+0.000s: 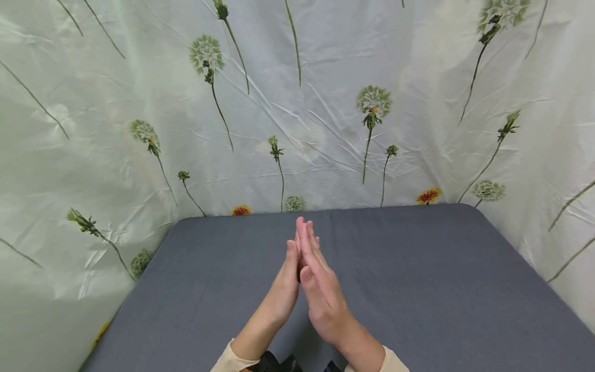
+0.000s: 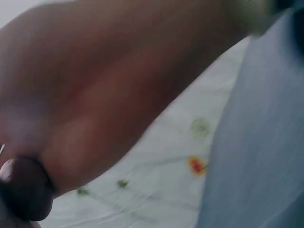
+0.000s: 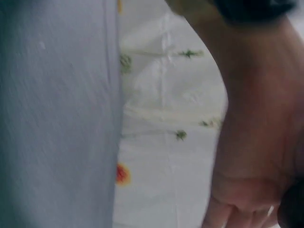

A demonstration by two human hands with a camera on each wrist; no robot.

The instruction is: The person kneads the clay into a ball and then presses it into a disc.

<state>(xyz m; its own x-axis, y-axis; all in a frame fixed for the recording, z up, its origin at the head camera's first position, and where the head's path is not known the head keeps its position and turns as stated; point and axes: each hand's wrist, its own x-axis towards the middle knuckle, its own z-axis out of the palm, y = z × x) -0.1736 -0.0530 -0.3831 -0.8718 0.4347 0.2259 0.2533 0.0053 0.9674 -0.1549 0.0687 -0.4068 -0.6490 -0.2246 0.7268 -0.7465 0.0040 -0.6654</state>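
Item 1: small dark rounded object point(image 2: 28, 194), exact kind not identifiable — the wrist views are blurred and the head view shows only a dark sliver, so its outline is a fair reading rather than a certainty. Location: between the two facing palms, close to the thumbs, raised above the worktop point(image 1: 418, 289).

Handling, as judged: light, to go by its small size and the flat-palmed hold; the curved outline suggests that it may roll or slip if the palms part unevenly. Whether it is stiff or soft, sturdy or fragile, cannot be told. Best hold: across its widest part, one palm on each side with even, gentle pressure, or thumb against fingertips.

Item 2: left hand point(image 1: 284, 284), fingers straight and pointing up and away, thumb raised alongside.

Item 3: right hand point(image 1: 327, 302), set against the left, fingers likewise extended. State of the grip: both flat, palm toward palm, fingers uncurled; the object lies sandwiched, not clasped.

Item 4: cream sleeve point(image 1: 392, 361) at the right wrist.

Item 5: backing cloth point(image 1: 325, 51), pale, creased, printed with dandelions — hung behind the grey worktop.
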